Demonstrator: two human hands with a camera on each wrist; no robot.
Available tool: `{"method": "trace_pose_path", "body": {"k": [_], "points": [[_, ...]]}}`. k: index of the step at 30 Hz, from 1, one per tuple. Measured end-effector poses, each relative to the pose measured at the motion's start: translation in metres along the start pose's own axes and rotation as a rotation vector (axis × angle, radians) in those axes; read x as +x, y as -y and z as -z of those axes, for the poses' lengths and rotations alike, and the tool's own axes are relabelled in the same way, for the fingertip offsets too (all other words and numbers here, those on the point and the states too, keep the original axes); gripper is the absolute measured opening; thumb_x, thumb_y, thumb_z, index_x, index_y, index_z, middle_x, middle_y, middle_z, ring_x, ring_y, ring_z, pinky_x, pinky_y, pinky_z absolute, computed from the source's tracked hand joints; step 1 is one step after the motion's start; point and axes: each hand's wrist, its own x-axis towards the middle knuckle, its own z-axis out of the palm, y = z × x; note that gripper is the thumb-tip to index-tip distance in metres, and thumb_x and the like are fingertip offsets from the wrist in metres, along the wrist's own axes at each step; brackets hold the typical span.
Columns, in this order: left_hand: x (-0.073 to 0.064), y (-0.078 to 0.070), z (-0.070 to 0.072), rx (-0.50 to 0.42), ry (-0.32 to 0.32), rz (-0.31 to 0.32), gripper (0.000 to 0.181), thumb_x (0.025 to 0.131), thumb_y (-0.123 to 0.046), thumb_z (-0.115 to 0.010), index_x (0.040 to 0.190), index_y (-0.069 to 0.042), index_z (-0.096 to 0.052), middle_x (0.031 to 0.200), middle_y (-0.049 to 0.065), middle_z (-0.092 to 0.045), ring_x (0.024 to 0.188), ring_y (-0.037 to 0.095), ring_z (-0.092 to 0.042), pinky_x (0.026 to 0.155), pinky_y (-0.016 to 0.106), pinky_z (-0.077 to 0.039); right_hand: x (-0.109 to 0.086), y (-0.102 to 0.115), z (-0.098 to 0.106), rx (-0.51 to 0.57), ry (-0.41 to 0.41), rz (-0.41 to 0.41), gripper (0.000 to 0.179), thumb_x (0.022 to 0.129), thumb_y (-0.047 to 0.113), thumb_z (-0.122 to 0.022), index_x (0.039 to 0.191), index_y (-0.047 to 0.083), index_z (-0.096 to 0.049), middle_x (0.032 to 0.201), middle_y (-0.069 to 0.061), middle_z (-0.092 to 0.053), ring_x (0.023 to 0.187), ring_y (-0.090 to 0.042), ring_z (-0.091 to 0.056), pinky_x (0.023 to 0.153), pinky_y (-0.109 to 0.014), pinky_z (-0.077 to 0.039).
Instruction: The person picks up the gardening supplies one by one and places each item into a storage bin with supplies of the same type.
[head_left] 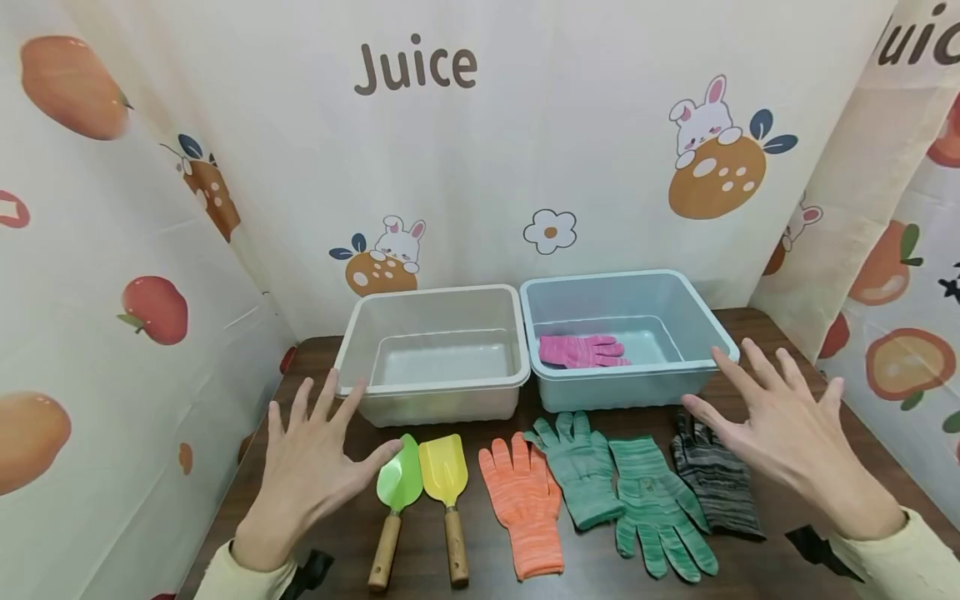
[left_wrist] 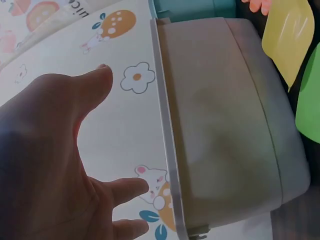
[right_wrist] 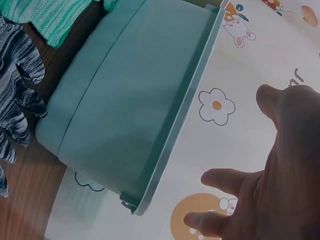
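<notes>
My left hand (head_left: 311, 467) is spread with nothing in it, over the table's left side near the front corner of the beige bin (head_left: 442, 404). A green trowel (head_left: 400, 475) lies by its thumb, with a yellow shovel (head_left: 444, 471) alongside. On the right, my other hand (head_left: 791, 429) also has its fingers spread and holds nothing. It is close to the front right corner of the blue bin (head_left: 622, 387) and overlaps part of a black-and-grey glove (head_left: 716, 483). Inside the blue bin lies a pink glove (head_left: 577, 351); the beige bin has nothing visible inside.
An orange glove (head_left: 525, 508) and two green gloves (head_left: 581, 471) lie along the front of the brown table (head_left: 592, 567). A printed white curtain (head_left: 480, 167) stands behind the bins and along both sides.
</notes>
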Motion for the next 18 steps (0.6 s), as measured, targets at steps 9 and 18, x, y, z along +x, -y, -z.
{"method": "trace_pose_path", "body": {"k": [9,18], "points": [[-0.005,-0.008,-0.007,-0.041,-0.024,-0.006,0.095,0.091,-0.082,-0.057,0.163,-0.022,-0.046,0.17,0.022,-0.037,0.158,0.051,-0.025,0.122,0.079,-0.012,0.001,0.002,-0.006,0.033,-0.049,0.031,0.089,0.097,0.066,-0.064,0.166,0.016,-0.039,0.167,-0.034,-0.032,0.148,-0.061,-0.03,0.107,-0.091,-0.011],[-0.013,-0.029,-0.019,-0.087,-0.11,-0.097,0.085,0.091,-0.069,-0.069,0.159,-0.02,-0.053,0.164,0.02,-0.047,0.148,0.047,-0.045,0.117,0.074,-0.035,0.003,0.002,-0.016,0.141,-0.159,0.031,0.072,0.103,0.051,-0.064,0.158,0.006,-0.05,0.162,-0.035,-0.041,0.138,-0.064,-0.041,0.102,-0.081,-0.032]]}}
